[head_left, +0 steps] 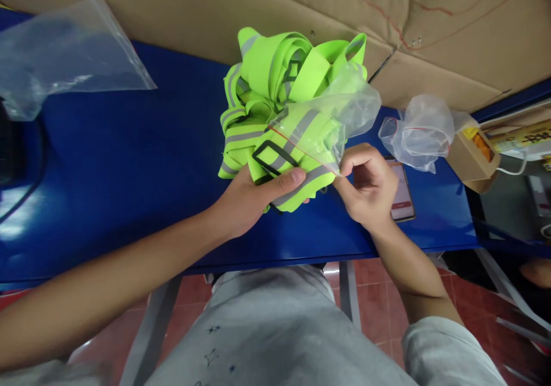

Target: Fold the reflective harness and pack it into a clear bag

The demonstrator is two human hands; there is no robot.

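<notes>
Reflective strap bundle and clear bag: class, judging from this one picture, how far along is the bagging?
Done: the straps are gathered into one bundle, and the clear bag covers part of its near end. In hand: the left hand grips the bundle while the right hand pinches the bag's red-lined mouth. Left: most of the bundle still sticks out, and the mouth is unsealed.

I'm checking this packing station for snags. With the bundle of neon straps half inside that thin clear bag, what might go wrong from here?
1. The clear bag covers only part of the strap bundle; loose loops stick out at the far side and may catch on the bag's mouth.
2. The right hand pinches just the bag's edge, so the thin film could stretch or tear.
3. The black buckle under the left hand thumb might snag the plastic.
</notes>
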